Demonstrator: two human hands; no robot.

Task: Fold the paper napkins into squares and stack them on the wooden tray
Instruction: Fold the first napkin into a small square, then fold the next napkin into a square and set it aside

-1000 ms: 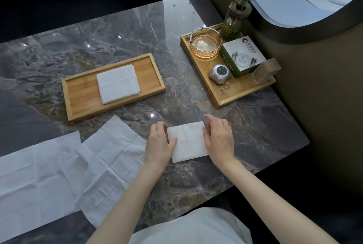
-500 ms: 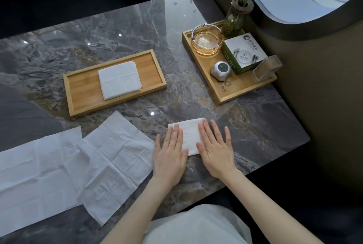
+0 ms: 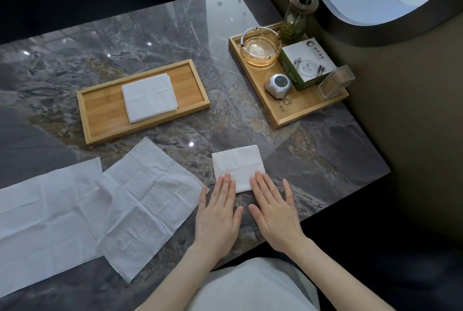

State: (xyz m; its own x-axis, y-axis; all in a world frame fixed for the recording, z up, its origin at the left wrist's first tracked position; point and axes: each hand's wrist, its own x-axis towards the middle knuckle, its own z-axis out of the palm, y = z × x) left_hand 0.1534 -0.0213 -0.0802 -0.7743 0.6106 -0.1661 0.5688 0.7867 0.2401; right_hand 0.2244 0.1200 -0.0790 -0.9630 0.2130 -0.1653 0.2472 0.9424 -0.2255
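Observation:
A white napkin folded into a square (image 3: 236, 165) lies on the marble table near the front edge. My left hand (image 3: 218, 213) and my right hand (image 3: 274, 208) lie flat, fingers spread, with only the fingertips on the near edge of that square. The wooden tray (image 3: 100, 110) sits further back on the left and carries a stack of folded napkins (image 3: 149, 96). Two unfolded napkins lie at the left: one (image 3: 142, 200) beside my left hand, overlapping another (image 3: 37, 215) at the table's left edge.
A second wooden tray (image 3: 283, 113) at the back right holds a glass ashtray (image 3: 260, 48), a green and white box (image 3: 308, 64), a small grey gadget (image 3: 277, 85), a clear holder (image 3: 335, 81) and a plant vase (image 3: 298, 20). A dark wall rises on the right.
My hands went from pinching the folded napkin's sides to lying flat on it, then slid back toward me until only the fingertips rest on its near edge.

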